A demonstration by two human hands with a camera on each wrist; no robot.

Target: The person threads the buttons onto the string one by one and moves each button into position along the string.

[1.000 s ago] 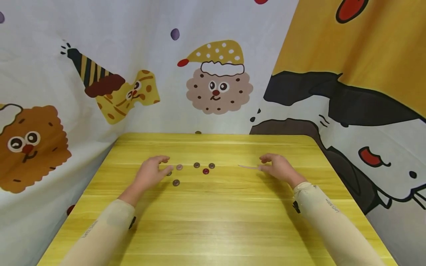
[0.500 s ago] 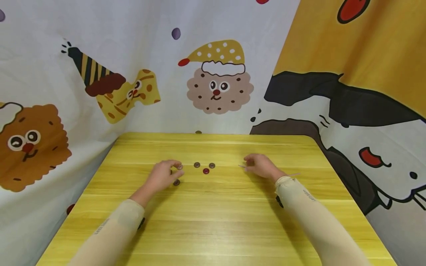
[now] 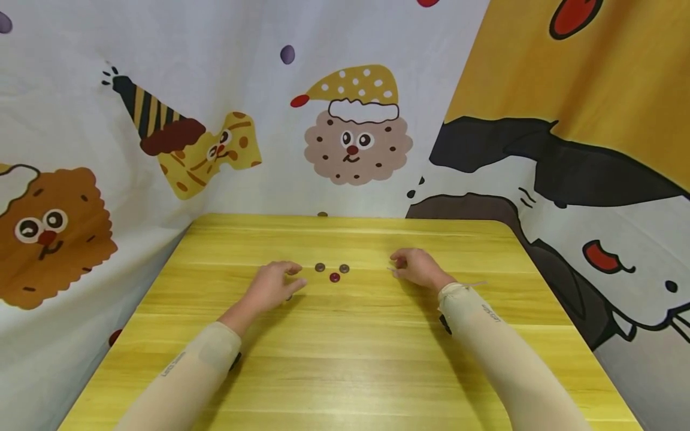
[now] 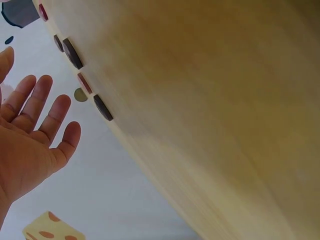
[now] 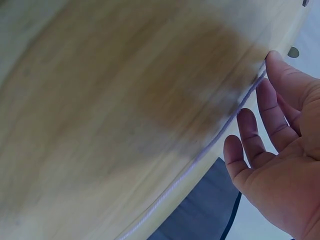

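In the head view my left hand (image 3: 272,287) is over the left group of buttons, fingers apart and bent a little, holding nothing. A brown button (image 3: 289,297) shows partly beneath it. To its right lie two brown buttons (image 3: 320,267) and a dark red button (image 3: 335,278). Several buttons, including a thick dark one (image 4: 72,53), lie beyond the fingers in the left wrist view. My right hand (image 3: 417,267) is low at the left end of a thin pale cord (image 5: 200,154). Its thumb tip is right at the cord, with thumb and forefinger apart.
The buttons and cord lie on a yellow wood-grain table (image 3: 345,359). A cartoon-printed curtain (image 3: 242,60) hangs close behind its far edge. Long beige sleeves (image 3: 507,353) cover both forearms.
My left hand has moved right over the left buttons, covering most of them. My right hand has moved left along the cord to its left end; the cord lies about where it was.
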